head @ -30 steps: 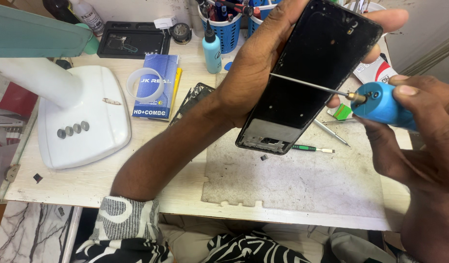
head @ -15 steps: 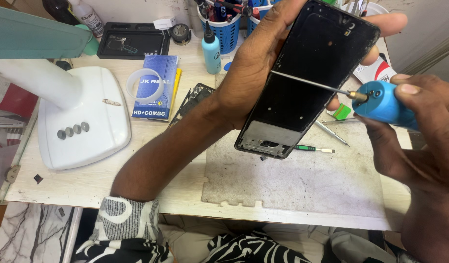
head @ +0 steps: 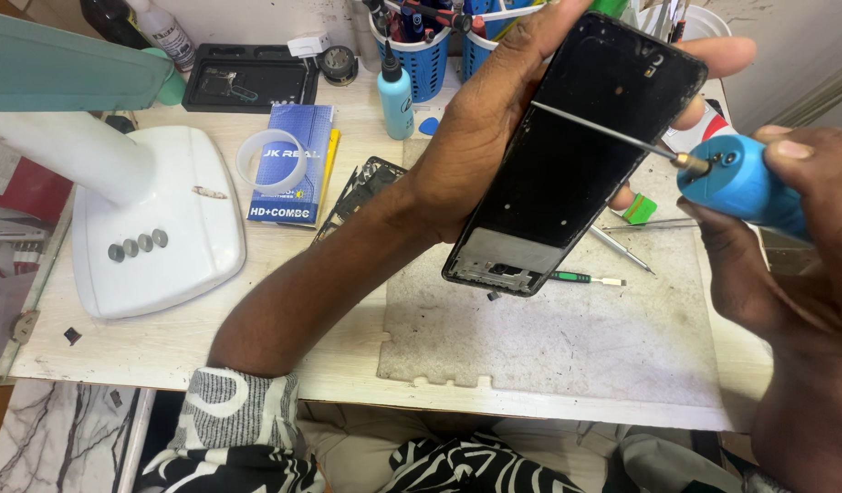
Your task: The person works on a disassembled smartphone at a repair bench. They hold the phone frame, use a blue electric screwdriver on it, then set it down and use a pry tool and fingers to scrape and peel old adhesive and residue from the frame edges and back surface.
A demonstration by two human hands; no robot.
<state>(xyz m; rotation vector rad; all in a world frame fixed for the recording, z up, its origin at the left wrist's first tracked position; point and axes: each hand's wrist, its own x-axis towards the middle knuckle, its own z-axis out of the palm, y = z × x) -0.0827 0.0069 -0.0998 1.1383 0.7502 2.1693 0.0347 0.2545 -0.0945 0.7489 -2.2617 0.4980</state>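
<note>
A black phone frame (head: 576,155) is held tilted above the worktop (head: 165,347) by the left hand (head: 480,137), the grip being closed around its upper edges, with fingertips seen past the far edge at the upper right. The lower end of the frame, where a grey patch and small parts are exposed, is pointed down toward a grey work mat (head: 567,338). A blue electric screwdriver (head: 740,187) is clasped in the right hand (head: 786,246), the grip being wrapped round its body with the thumb laid along the top. The thin metal shaft is laid across the frame's inner face, and its tip is set near the upper left part of that face.

On the mat, just below the frame, a small green-handled screwdriver (head: 580,277) is laid, and metal tweezers (head: 622,248) are seen beside it. A blue box (head: 291,164) with a roll of clear tape (head: 267,160) resting on it is placed left of the forearm, next to the white lamp base (head: 165,228). Blue tool baskets (head: 427,55) and a blue bottle (head: 395,91) are stood at the back.
</note>
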